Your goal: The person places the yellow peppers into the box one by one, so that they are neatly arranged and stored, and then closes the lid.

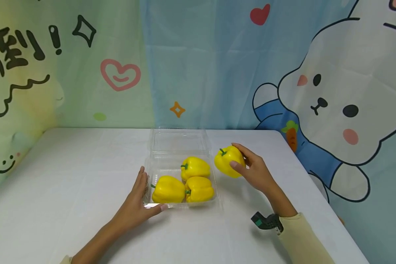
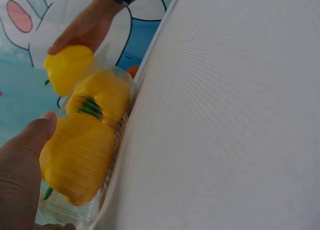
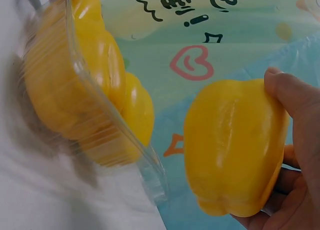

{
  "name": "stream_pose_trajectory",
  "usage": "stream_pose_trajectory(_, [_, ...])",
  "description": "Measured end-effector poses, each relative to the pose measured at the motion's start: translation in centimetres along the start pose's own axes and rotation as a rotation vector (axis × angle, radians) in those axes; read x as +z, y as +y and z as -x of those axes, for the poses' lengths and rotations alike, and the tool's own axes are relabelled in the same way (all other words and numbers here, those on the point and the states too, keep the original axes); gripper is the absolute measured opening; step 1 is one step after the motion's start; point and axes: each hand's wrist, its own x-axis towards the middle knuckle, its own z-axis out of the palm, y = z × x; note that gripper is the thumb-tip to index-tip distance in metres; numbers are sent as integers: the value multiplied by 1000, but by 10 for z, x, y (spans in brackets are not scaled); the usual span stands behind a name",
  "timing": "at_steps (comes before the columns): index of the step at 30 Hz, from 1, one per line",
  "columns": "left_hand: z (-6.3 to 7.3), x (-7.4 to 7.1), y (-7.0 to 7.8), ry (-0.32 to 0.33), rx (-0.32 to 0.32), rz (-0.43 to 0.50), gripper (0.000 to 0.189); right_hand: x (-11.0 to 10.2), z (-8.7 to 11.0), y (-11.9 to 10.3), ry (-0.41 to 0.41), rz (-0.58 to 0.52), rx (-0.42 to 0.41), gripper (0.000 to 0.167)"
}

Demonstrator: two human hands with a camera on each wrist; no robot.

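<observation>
From here I see a white bench before a pastel backdrop, a big rabbit printed at its right. Above the bench, the right hand has its grip curled round a yellow pepper, beside a clear box (three more peppers sit inside); the left hand, spread open, rests at the box's left edge.

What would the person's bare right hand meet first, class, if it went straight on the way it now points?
Beyond the glossy yellow bell pepper it holds, the right hand would probably meet the right side of the open, clear plastic lid; height is unclear, so it might pass over.
</observation>
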Motion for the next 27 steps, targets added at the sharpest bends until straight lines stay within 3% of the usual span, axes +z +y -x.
stream_pose_trajectory(27, [0, 0, 2, -12, -18, 15, 122, 24, -30, -38, -68, -197, -213, 60])
